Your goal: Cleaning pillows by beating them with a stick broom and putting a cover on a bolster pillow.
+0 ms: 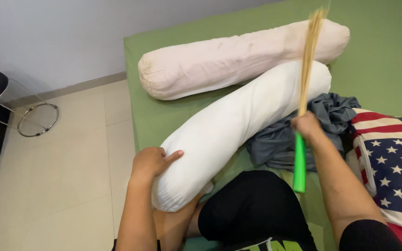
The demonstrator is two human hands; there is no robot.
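A white bolster [238, 125] was seen lying slantwise on a bed [387, 60] covered with a green sheet, its near end hanging past the bed's edge by the person's knee. The left hand [150, 162] was laid flat on that near end, the fingers spread loosely and the thumb stretched out over the cloth; nothing was gripped, the bolster was only pressed or steadied. The right hand [307, 126] was closed in a fist around a broom [305, 88], at the place where the bright green handle met the bundle of pale straw sticks. The handle was pointed down toward the lap, and the sticks were raised upward across the far end of the white bolster, blurred at the tips near the upper edge of the view. A second bolster [219, 60], pinkish and faintly stained, was laid farther back on the bed, just beside the white one and touching it near their far ends. A crumpled grey cloth [280, 139] was heaped on the sheet between the white bolster and a pillow [391, 162] printed with red and white stripes and white stars on blue, which lay at the right edge. Black shorts [252, 209] were worn by the person, whose bare knee was tucked under the bolster's near end. To the left, a pale tiled floor [61, 186] was seen, and on it a black stool [5, 97] with a chrome ring base stood by the wall.
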